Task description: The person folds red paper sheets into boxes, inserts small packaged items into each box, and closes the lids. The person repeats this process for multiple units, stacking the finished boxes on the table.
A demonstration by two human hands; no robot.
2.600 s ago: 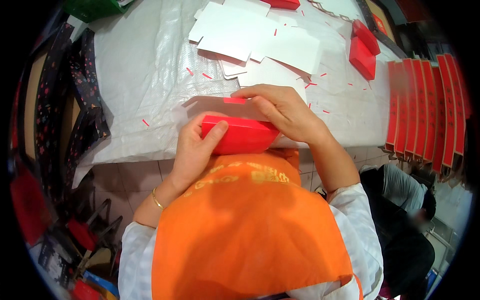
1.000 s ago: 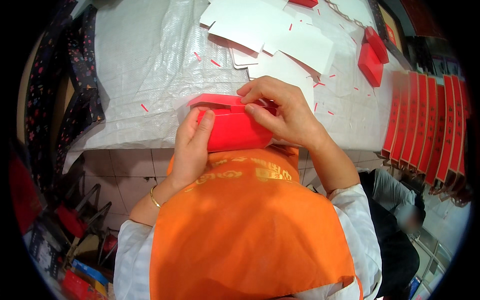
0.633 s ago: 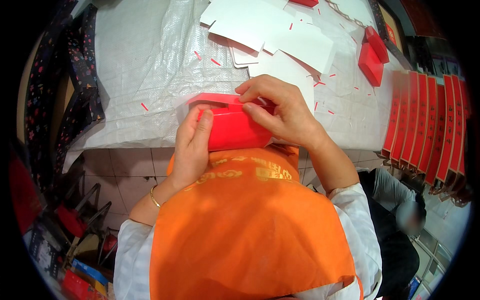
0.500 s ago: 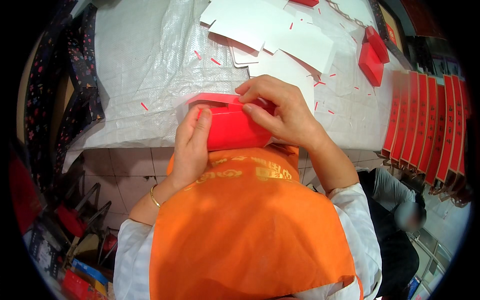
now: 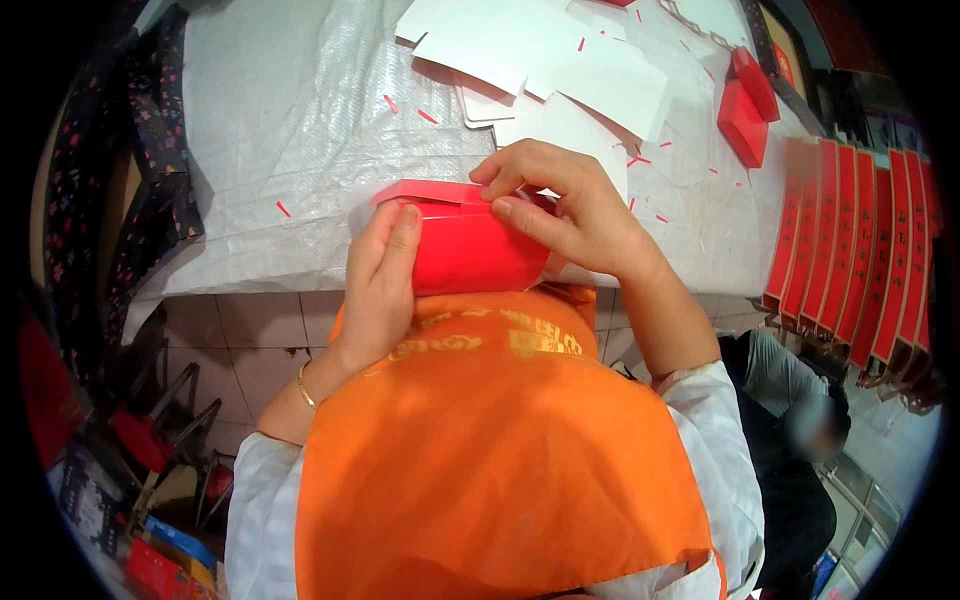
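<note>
A red cardboard box is held against my orange apron at the near edge of the table. My left hand grips its left side, fingers flat on the front face. My right hand lies over its top right, with the fingertips pressing on the folded flap at the top edge. Both hands are closed on the box.
A white woven sheet covers the table. White flat card blanks lie in a loose pile at the back, with small red paper scraps around. Two red folded boxes sit at back right. Several red strips hang at right. Another person sits lower right.
The box has been turned from a tilted open shape to upright against my apron. My right fingers have shifted along the top flap, pressing it down. My left hand stays on the left side.
</note>
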